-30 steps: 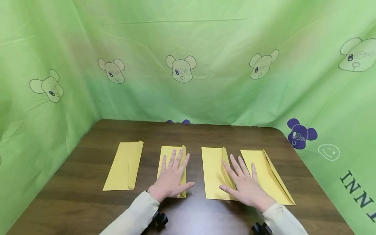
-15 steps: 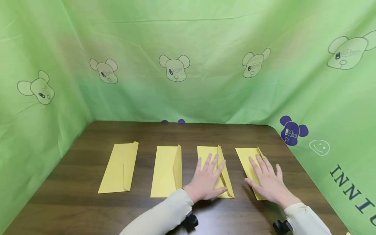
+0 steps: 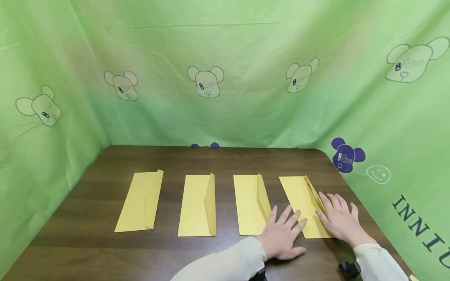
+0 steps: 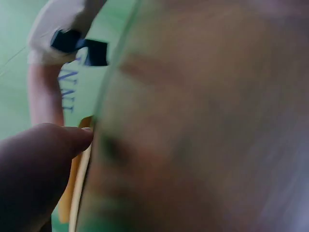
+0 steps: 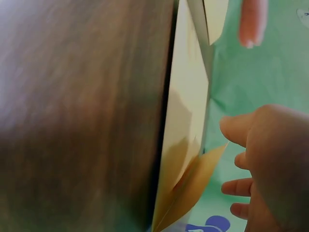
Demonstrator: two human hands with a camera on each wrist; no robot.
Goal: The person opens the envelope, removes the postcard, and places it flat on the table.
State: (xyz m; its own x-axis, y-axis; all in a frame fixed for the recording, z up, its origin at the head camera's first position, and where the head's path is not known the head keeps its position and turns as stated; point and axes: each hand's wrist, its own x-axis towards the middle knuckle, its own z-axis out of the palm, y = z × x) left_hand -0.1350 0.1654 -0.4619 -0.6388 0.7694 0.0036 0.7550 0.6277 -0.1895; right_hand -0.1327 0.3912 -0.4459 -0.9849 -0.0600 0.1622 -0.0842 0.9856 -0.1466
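Light, flat and quick to crease

4 yellow paper envelopes lie in a row on the dark wooden table. The rightmost envelope (image 3: 299, 195) sits under the right hand (image 3: 341, 218), its side flap (image 5: 198, 186) raised from the body. That hand's fingers are slightly apart and clamp nothing; whether they touch the flap, I cannot tell. The left hand (image 3: 284, 236) has its fingers spread over the near end of the 3rd envelope (image 3: 247, 203) from the left, close to the rightmost envelope; contact is unclear there too.

Each envelope should weigh next to nothing, bend easily and slide if pushed. Lying flat, they offer little edge to catch. The raised flap looks easiest to pinch, but it would likely fold or crease under a tug; a flat palm on the body plus a light pinch on the long left edge seems safer.
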